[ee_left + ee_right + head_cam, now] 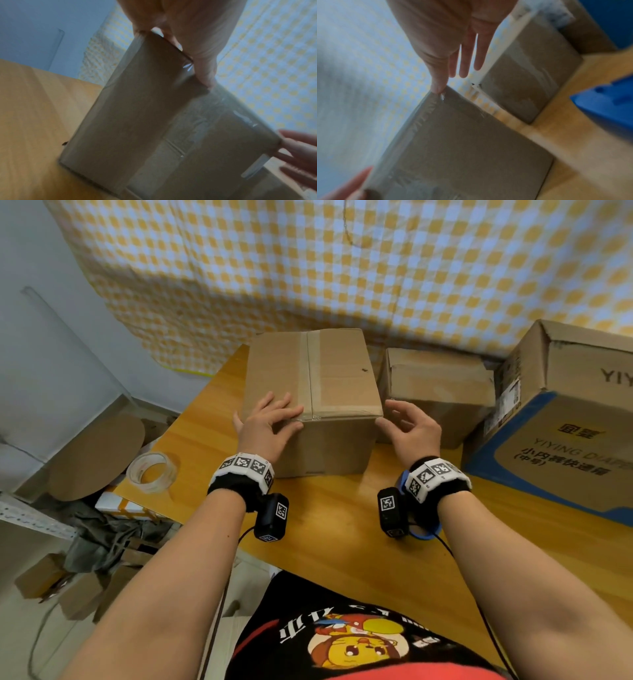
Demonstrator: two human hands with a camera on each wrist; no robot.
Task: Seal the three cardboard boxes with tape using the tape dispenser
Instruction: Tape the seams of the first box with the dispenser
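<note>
A tall cardboard box (342, 371) stands on the wooden table (335, 529), with clear tape (310, 371) running along its top seam and down the front. My left hand (270, 422) lies over its near top edge, fingers flat on the lid and thumb (205, 75) pressing the taped front face. At the near right corner my right hand (411, 426) is spread, its thumb tip (439, 88) touching the box (462, 148) and the fingers in the air. The blue tape dispenser (424, 535) lies on the table under my right wrist, held by neither hand.
A lower cardboard box (442, 392) sits to the right of the tall one. A large blue-printed carton (565, 419) fills the right end of the table. A clear tape roll (152, 472) rests at the table's left corner. A checked curtain hangs behind; clutter lies on the floor at left.
</note>
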